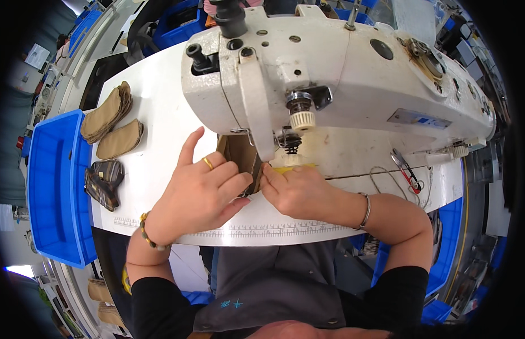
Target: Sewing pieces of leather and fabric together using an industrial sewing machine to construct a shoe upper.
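Both hands are found close together at the front of the sewing machine (341, 73), on either side of a brown fabric piece (237, 151) standing below the machine's left end. By the right hand (293, 189), the near right edge of the fabric appears to be pinched between thumb and fingertips, presumably so that the edge is kept controlled beside the needle area. The left hand (209, 189) is held with its index finger raised and the other fingers bent toward the fabric; whether anything is gripped by it cannot be told, as the contact is hidden. Its placement is judged to serve as a steady for the opposite side. A yellow item (285, 169) is partly covered by the right hand; its purpose cannot be established.

At the left of the white table (161, 85), a stack of brown pieces (107, 113), a single brown piece (120, 140) and a dark patterned bundle (106, 183) are laid out, probably for easy reach. A blue bin (54, 198) is positioned beside them. Red-handled snips (409, 174) are kept at the right, apparently within reach yet clear of the fabric
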Motion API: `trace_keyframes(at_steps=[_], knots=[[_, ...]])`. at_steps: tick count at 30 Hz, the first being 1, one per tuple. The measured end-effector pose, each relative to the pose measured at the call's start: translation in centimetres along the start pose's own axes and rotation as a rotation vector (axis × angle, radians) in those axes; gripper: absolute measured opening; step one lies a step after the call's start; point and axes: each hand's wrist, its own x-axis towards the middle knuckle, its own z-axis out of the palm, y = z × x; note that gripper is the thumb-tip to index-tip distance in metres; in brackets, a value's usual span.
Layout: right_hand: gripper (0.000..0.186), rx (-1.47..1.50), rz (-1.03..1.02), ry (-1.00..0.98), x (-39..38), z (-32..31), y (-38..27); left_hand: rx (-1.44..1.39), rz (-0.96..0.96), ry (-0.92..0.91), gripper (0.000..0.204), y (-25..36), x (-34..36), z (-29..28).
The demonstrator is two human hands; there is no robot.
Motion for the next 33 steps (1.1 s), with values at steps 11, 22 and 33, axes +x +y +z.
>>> trace_keyframes(at_steps=[11, 22, 33], knots=[[0.024, -0.003, -0.094, -0.018, -0.5, -0.5, -1.2, 0.294, -0.016, 0.122, 0.033, 2.2, -0.3, 2.8], [0.025, 0.013, -0.084, 0.021, -0.5, -0.4, -1.0, 0.256, -0.087, 0.267, 0.021, 2.2, -0.3, 4.5], [0.019, 0.003, -0.105, -0.039, -0.7, -1.5, -1.9, -0.017, -0.142, 0.14, 0.019, 1.7, 0.3, 5.2]])
